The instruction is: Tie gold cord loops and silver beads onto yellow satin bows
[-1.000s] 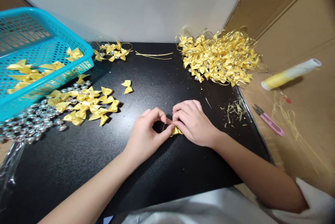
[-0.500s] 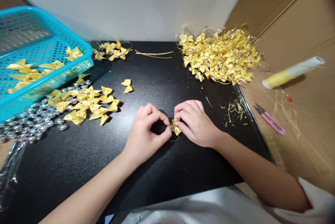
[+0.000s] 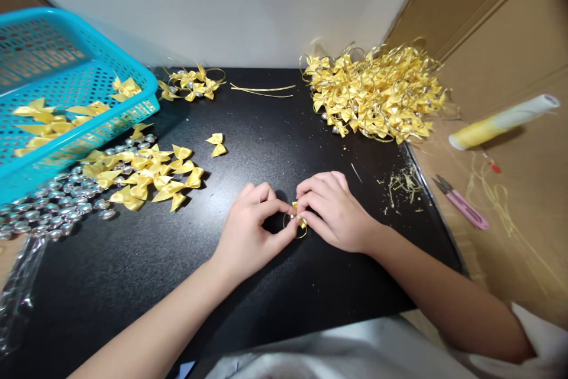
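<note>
Both my hands meet over the middle of the black table (image 3: 248, 320). My left hand (image 3: 251, 231) and my right hand (image 3: 332, 213) each pinch a small yellow ribbon bow (image 3: 300, 220) with a thin gold thread loop and a silver bead. The bow rests just above the table between my fingertips. A loose pile of plain yellow bows (image 3: 146, 175) lies to the left, and a single bow (image 3: 216, 145) sits apart from it.
A turquoise basket (image 3: 66, 136) with yellow bows stands at the left. Silver beads (image 3: 48, 213) spread below it. A big heap of finished bows (image 3: 377, 98) lies at the back right. Pink thread snips (image 3: 464, 209) and a yellow spool (image 3: 501, 122) lie on the cardboard at right.
My fingers have shifted a little on the bow, and the gold thread loop now shows below it. Both hands stay in the same spot.
</note>
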The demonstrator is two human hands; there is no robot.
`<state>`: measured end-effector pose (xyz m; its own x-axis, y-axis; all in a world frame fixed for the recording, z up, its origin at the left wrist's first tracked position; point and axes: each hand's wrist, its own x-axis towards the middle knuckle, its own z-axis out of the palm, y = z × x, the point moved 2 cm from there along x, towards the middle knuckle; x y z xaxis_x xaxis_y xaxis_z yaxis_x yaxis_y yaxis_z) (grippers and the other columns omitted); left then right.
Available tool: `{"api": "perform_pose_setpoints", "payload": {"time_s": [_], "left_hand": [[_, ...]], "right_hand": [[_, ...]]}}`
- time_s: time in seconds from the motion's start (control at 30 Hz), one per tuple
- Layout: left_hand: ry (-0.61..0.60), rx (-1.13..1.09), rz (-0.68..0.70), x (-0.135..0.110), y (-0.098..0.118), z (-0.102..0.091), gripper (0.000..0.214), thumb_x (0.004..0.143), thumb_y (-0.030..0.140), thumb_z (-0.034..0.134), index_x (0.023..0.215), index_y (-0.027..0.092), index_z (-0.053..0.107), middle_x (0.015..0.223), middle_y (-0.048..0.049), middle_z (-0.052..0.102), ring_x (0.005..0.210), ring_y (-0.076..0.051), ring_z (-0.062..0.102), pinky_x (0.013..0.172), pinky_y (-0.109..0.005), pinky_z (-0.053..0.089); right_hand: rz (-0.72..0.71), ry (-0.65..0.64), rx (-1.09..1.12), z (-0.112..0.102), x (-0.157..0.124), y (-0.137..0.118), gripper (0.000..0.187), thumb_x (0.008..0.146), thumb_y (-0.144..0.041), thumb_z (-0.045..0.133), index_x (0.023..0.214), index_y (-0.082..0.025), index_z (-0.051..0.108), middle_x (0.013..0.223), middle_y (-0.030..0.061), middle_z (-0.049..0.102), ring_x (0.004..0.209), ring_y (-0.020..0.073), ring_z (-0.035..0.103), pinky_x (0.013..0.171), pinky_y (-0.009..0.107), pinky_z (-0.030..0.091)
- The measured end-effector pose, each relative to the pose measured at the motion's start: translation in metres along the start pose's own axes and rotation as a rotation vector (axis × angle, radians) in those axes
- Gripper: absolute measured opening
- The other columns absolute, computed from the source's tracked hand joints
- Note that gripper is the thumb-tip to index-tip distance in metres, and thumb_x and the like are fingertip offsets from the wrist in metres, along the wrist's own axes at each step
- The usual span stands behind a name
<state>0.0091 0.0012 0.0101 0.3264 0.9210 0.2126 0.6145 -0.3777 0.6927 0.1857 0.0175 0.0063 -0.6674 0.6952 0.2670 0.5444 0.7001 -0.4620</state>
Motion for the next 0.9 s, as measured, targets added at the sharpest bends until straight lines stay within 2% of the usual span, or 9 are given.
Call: {"api": "perform_pose_setpoints", "payload": {"time_s": [0.17, 0.27, 0.4, 0.7, 0.9], "left_hand": [[-0.012, -0.021, -0.009, 0.0001, -0.0015, 0.0012, 0.01, 0.081, 0.02, 0.066, 0.075, 0.018, 0.075, 0.065, -0.0009, 0.052, 0.067, -0.017, 0.049, 0.065, -0.032, 0.038], [-0.021, -0.023, -0.025, 0.0002, -0.0025, 0.0022, 0.011, 0.081, 0.02, 0.066, 0.076, 0.018, 0.075, 0.065, -0.0011, 0.052, 0.068, -0.017, 0.05, 0.065, -0.032, 0.037], [-0.033, -0.021, -0.052, -0.0001, -0.0041, 0.0031, 0.011, 0.082, 0.021, 0.066, 0.076, 0.02, 0.076, 0.065, -0.0007, 0.052, 0.069, -0.018, 0.05, 0.065, -0.032, 0.037], [-0.044, -0.025, -0.068, -0.0003, -0.0051, 0.0031, 0.012, 0.083, 0.022, 0.066, 0.077, 0.022, 0.077, 0.064, -0.0001, 0.052, 0.068, -0.017, 0.051, 0.065, -0.031, 0.038], [-0.039, -0.007, -0.053, 0.0018, -0.0041, 0.0018, 0.014, 0.083, 0.022, 0.064, 0.077, 0.021, 0.077, 0.063, -0.0001, 0.05, 0.068, -0.017, 0.05, 0.063, -0.031, 0.039]], "right_hand": [[0.017, -0.003, 0.01, -0.0013, -0.0012, 0.0006, 0.013, 0.095, -0.02, 0.049, 0.087, -0.019, 0.06, 0.104, 0.0064, 0.065, 0.103, 0.0214, 0.052, 0.092, 0.04, 0.031], [0.046, 0.07, 0.024, -0.0042, -0.0033, 0.0008, 0.006, 0.089, -0.024, 0.058, 0.085, -0.02, 0.061, 0.101, 0.005, 0.065, 0.101, 0.0218, 0.052, 0.09, 0.041, 0.031], [0.096, 0.147, -0.002, -0.0038, -0.0053, -0.0013, 0.005, 0.079, -0.025, 0.065, 0.077, -0.021, 0.062, 0.096, 0.003, 0.066, 0.096, 0.0222, 0.054, 0.088, 0.042, 0.03], [0.095, 0.186, -0.032, 0.0036, -0.0019, -0.0052, 0.013, 0.082, -0.019, 0.061, 0.068, -0.02, 0.063, 0.088, 0.0005, 0.07, 0.091, 0.0196, 0.056, 0.085, 0.04, 0.029], [0.077, 0.202, -0.047, 0.0042, -0.0033, -0.0035, 0.013, 0.083, -0.019, 0.062, 0.071, -0.02, 0.064, 0.089, -0.0004, 0.07, 0.09, 0.0185, 0.056, 0.085, 0.04, 0.029]]}}
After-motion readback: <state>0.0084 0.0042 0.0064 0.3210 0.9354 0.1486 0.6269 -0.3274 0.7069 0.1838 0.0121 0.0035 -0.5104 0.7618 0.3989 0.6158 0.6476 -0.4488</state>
